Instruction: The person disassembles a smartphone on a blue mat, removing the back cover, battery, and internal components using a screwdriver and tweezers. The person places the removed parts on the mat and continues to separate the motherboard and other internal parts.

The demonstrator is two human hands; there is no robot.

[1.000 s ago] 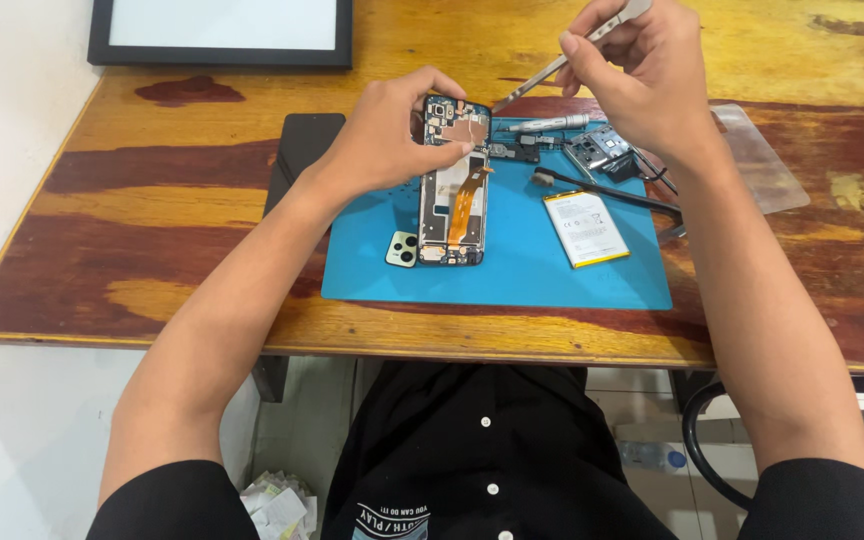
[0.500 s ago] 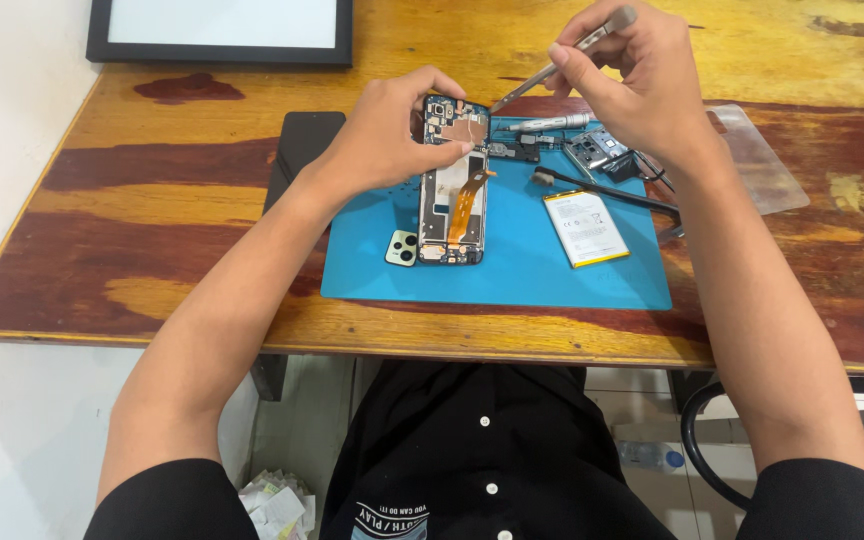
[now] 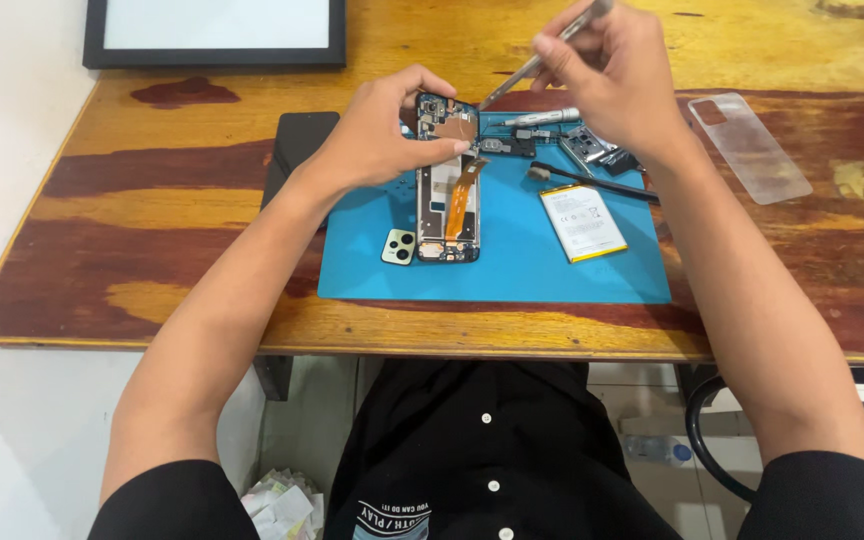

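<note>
An opened phone (image 3: 446, 190) with its back removed lies lengthwise on a blue work mat (image 3: 512, 265); an orange flex cable runs down its middle. My left hand (image 3: 384, 132) grips the far end of the phone, thumb and fingers on its sides. My right hand (image 3: 612, 72) holds thin metal tweezers (image 3: 522, 74) whose tip points down at the phone's far right corner. A white battery (image 3: 582, 222) with a yellow edge lies on the mat to the right.
A small camera cover (image 3: 399, 246) sits left of the phone. A screwdriver (image 3: 537, 118), a black spudger (image 3: 592, 181) and loose parts (image 3: 587, 147) lie on the mat's far side. A clear case (image 3: 749, 146) is on the right, a black panel (image 3: 297, 150) left, a framed board (image 3: 214, 32) far left.
My right hand has lowered the tweezers slightly, bringing the tip closer to the phone's far corner. The left hand keeps its grip on the phone.
</note>
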